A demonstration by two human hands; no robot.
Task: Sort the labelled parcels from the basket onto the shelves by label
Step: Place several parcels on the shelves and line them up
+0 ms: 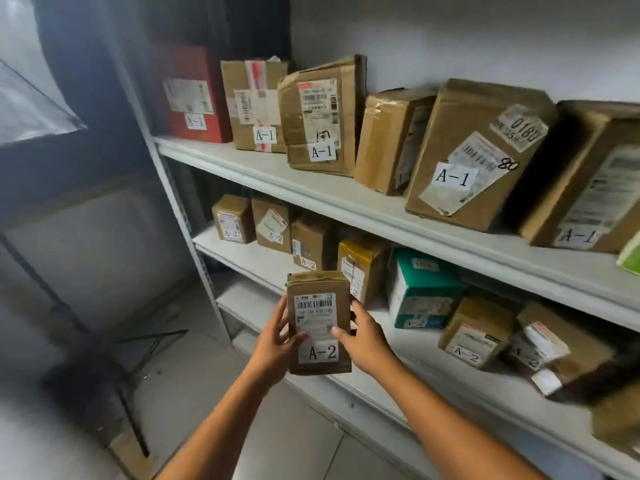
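Small brown cardboard parcel (318,323) is lower centre of frame, held upright in the air in front of the shelf unit, not touching any shelf.

Left hand (277,336) grips its left edge with the thumb on the front face. Right hand (360,337) grips the right edge, thumb on the front too. Both are clamped on the parcel.

The label side faces the camera, likely so the white "A-2" tag (322,351) low on the face can be read before placing.

Upper white metal shelf (346,199), across the top half of frame, carries a row of large brown cartons (474,157) plus a red carton (194,95) at far left. The tags I can read there say A-1.

Middle white shelf (242,252), behind and right of the parcel, carries smaller brown boxes (233,220), a yellow-taped box (360,268) and a green-and-white box (422,292), tagged A-2. So my read is that the parcel goes on the middle shelf.

Bare board shows along the front left of that row, a probable drop spot. Shelf stock has its tags facing outward, so setting the parcel down label-forward fits.

Basket not in view.
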